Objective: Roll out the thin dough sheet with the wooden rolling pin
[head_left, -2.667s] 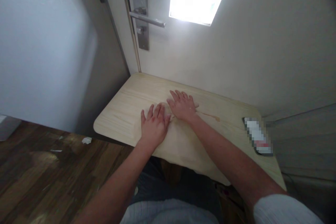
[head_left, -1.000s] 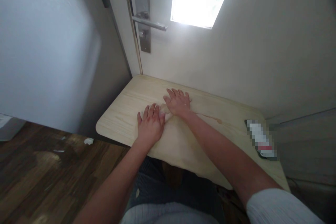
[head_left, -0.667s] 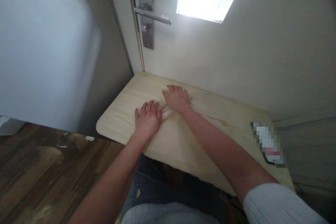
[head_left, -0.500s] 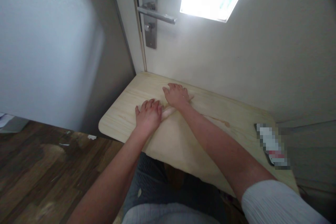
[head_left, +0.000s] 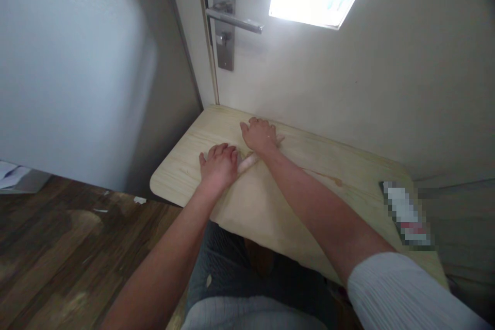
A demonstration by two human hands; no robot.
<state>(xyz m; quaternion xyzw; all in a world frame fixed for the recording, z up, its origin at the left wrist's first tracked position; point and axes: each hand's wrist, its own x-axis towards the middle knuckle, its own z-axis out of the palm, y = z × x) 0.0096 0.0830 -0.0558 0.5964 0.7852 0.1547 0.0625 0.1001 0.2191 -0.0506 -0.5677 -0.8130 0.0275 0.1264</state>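
Both hands lie palm down over a pale, slim rod that runs diagonally across a light wooden tabletop. My left hand covers the rod's nearer end, its fingers spread toward the door. Farther back, my right hand rests across the rod near its far end, fingers also stretched out. A short tip of the rod shows just right of that wrist. Under the forearms spreads a smooth beige sheet, reaching the table's front edge. My palms hide much of the rod, and its exact kind is unclear.
A white door with a metal lever handle stands right behind the table. A blurred-out flat object lies at the right end, and a thin brownish streak marks the surface. To the left is a large grey panel.
My hands keep their place on the rod, with only a slight shift away from me. More of the rod shows between them. The whole view has tilted a little.
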